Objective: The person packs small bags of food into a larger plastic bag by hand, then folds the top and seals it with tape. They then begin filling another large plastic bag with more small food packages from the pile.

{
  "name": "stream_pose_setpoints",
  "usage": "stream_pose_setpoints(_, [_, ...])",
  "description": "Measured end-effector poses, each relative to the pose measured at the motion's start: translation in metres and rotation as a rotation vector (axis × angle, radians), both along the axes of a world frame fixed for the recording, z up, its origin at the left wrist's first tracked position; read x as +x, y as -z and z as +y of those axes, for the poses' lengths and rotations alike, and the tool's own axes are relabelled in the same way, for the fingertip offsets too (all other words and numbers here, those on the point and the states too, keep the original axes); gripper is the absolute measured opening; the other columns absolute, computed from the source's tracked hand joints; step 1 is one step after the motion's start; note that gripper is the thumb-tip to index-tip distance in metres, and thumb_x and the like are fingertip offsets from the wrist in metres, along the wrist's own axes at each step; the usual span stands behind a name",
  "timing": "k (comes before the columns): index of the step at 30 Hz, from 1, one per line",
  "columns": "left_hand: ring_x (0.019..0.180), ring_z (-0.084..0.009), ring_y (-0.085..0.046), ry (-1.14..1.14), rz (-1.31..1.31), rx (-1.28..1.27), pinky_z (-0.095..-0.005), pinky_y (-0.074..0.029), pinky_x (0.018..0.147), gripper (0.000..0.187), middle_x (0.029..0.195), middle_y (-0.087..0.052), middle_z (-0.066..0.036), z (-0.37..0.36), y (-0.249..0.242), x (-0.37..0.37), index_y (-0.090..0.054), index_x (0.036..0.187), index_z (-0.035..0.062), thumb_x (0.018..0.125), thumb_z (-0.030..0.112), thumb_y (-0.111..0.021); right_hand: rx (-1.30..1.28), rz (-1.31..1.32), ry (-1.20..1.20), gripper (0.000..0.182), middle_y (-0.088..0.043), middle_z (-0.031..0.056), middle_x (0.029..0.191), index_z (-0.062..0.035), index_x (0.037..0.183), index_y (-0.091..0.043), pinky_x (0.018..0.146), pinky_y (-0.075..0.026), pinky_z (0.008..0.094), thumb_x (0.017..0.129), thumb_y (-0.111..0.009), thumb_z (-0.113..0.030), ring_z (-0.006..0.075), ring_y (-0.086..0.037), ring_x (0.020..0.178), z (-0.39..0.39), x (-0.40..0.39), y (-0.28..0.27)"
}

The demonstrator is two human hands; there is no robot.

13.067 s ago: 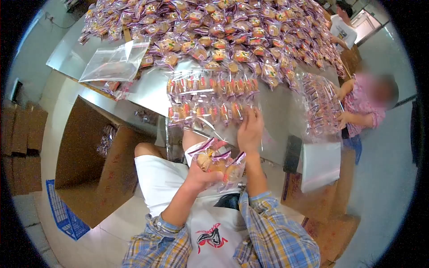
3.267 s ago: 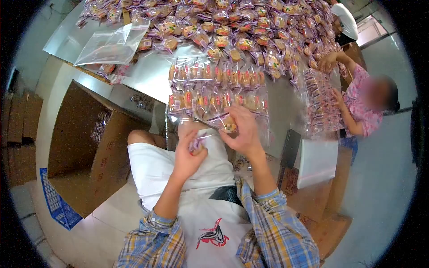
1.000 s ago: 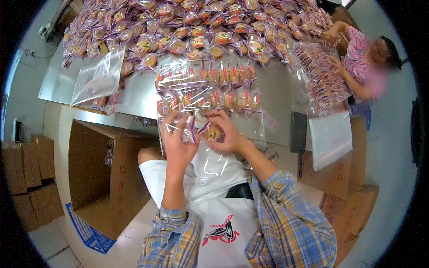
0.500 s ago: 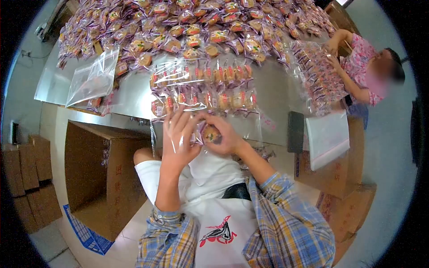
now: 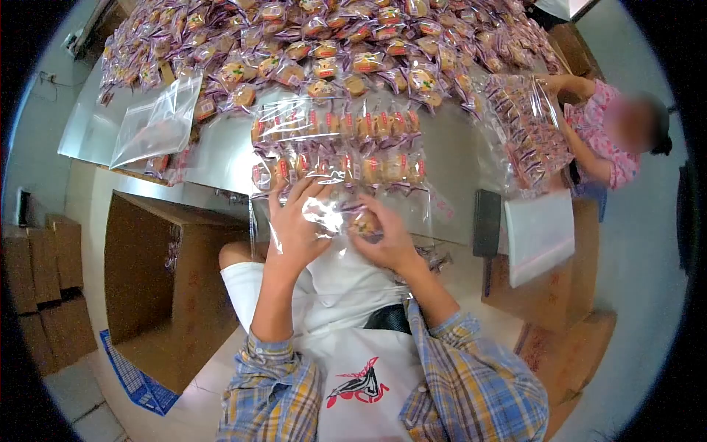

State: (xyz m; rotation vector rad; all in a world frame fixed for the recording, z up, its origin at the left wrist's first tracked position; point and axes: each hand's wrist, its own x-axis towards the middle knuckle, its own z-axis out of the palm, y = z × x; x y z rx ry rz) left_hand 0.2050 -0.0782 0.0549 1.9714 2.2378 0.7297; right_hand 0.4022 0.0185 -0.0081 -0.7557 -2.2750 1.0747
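One metal table bears a big heap of wrapped cakes; nearer, a clear bag holds two rows. At the bag's near end, glare hides whether the left hand holds anything, while the right hand grips a single cake.

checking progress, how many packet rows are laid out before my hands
2: the far row, and the near row just beyond the left hand. Others may be hidden beneath that hand.
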Motion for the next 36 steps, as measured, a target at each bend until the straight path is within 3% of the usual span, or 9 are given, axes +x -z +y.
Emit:
stream_pose_setpoints(2, [0.138,-0.0275,-0.049,-0.014,0.008,0.014,-0.0574,-0.034,0.104,0.071,0.142,-0.059,-0.005,0.001,0.006,-0.001,-0.061,0.133,0.011,0.064,0.012,-0.078,-0.24,-0.066,0.203,0.066,-0.056,0.0248,0.136,0.0015,0.13,-0.053,0.101,-0.05,0.0435,0.078,-0.085,-0.024,0.0363,-0.061,0.119,-0.008,0.011,0.006])
stream_pose_setpoints(11, [0.143,-0.0286,-0.043,-0.067,-0.023,0.044,-0.0597,-0.022,0.117,0.078,0.15,-0.051,-0.008,0.0,0.02,0.01,-0.06,0.138,0.0137,0.062,0.013,-0.079,-0.184,0.529,0.413,0.088,-0.048,0.0123,0.132,-0.0015,0.143,-0.035,0.094,-0.053,0.0334,0.075,-0.09,-0.007,0.0211,-0.054,0.122,-0.019,-0.034,-0.003])
stream_pose_setpoints(15, [0.145,-0.0313,-0.04,-0.081,0.011,0.159,-0.0583,-0.022,0.119,0.073,0.153,-0.047,-0.011,-0.001,0.031,0.012,-0.063,0.131,0.0107,0.06,0.011,-0.081,-0.054,0.441,0.42,0.082,-0.051,0.0144,0.136,0.0013,0.139,-0.043,0.098,-0.052,0.0349,0.073,-0.092,-0.006,0.022,-0.054,0.123,-0.019,-0.046,0.027])
stream_pose_setpoints(19, [0.148,-0.0329,-0.036,-0.069,0.043,0.161,-0.0565,-0.021,0.12,0.057,0.158,-0.043,-0.011,-0.001,0.037,0.007,-0.07,0.115,0.0103,0.06,0.01,-0.081,0.421,0.511,0.186,0.084,-0.056,0.021,0.136,0.0,0.14,-0.05,0.105,-0.046,0.0425,0.069,-0.094,-0.014,0.0307,-0.06,0.12,0.002,-0.047,0.018])
stream_pose_setpoints(20, [0.148,-0.0325,-0.036,-0.066,0.043,0.112,-0.0556,-0.021,0.12,0.041,0.158,-0.043,-0.011,-0.001,0.033,0.007,-0.071,0.101,0.0099,0.061,0.01,-0.081,0.415,0.368,0.163,0.069,-0.061,0.0228,0.131,-0.002,0.131,-0.058,0.107,-0.043,0.0472,0.07,-0.088,-0.014,0.0353,-0.06,0.12,0.002,-0.044,0.0])
stream_pose_setpoints(24, [0.149,-0.0281,-0.036,-0.044,0.059,0.111,-0.0522,-0.024,0.119,0.039,0.161,-0.04,-0.009,-0.003,0.033,0.002,-0.069,0.109,0.0119,0.071,0.016,-0.076,0.327,0.281,-0.203,0.046,-0.063,0.0221,0.133,-0.0098,0.109,-0.053,0.112,-0.039,0.0552,0.072,-0.08,-0.014,0.0396,-0.058,0.127,0.029,-0.03,0.005])
stream_pose_setpoints(27, [0.146,-0.0273,-0.04,-0.056,0.126,0.119,-0.0519,-0.027,0.116,0.013,0.157,-0.046,-0.011,0.002,0.035,-0.003,-0.067,0.084,0.0083,0.075,0.014,-0.074,0.358,0.317,-0.251,0.029,-0.065,0.0187,0.131,-0.007,0.093,-0.055,0.11,-0.041,0.0506,0.073,-0.076,-0.01,0.0369,-0.061,0.118,0.041,-0.032,0.001])
stream_pose_setpoints(30, [0.142,-0.0267,-0.044,-0.02,0.134,0.146,-0.0507,-0.03,0.113,0.012,0.156,-0.047,-0.007,0.004,0.031,-0.005,-0.066,0.088,0.0102,0.079,0.015,-0.072,0.457,0.212,-0.264,0.034,-0.064,0.0189,0.131,-0.0083,0.09,-0.051,0.107,-0.043,0.0503,0.073,-0.08,-0.012,0.0386,-0.061,0.117,0.046,-0.028,-0.009])
stream_pose_setpoints(36, [0.137,-0.0256,-0.048,-0.03,0.229,0.116,-0.0492,-0.032,0.11,0.027,0.15,-0.054,-0.001,0.007,0.033,-0.007,-0.068,0.109,0.018,0.082,0.022,-0.069,0.469,0.201,-0.214,0.048,-0.063,0.0196,0.13,-0.0101,0.108,-0.051,0.102,-0.046,0.0517,0.072,-0.082,-0.009,0.0416,-0.061,0.116,0.045,-0.022,-0.003])
